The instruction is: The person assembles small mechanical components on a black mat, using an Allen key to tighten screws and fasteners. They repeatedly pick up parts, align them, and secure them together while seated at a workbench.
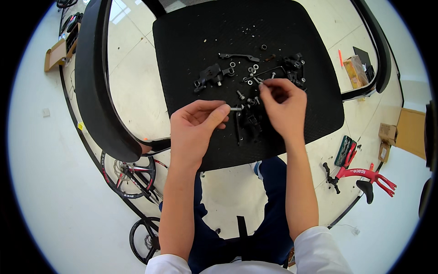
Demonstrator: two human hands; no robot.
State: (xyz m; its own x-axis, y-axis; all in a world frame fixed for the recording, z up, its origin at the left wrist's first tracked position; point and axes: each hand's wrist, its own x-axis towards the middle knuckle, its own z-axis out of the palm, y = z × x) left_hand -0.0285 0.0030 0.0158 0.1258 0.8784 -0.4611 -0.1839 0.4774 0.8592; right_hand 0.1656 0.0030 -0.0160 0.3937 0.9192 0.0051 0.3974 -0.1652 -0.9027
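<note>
Between thumb and forefinger, my left hand [194,119] pinches a silver bolt [235,109] above the black chair seat [191,148]. My right hand [285,102] is closed at the fingertips on another small silver bolt [258,81]. Just beyond those fingers lies a black hex key [269,71]. Loose bolts [240,95] and silver washers [251,70] are scattered between the hands. A black brake caliper [211,76] rests farther left, with a black bracket [239,56] behind it. More black caliper parts [294,65] lie beyond my right hand, and others [251,122] sit nearer me.
Chair armrests curve up at left [93,82] and right [383,50]. On the floor are bicycle wheels [123,178] at left and a red bike frame [360,172] at right. Cardboard boxes [388,133] stand by the right wall. My legs [273,196] are below the seat.
</note>
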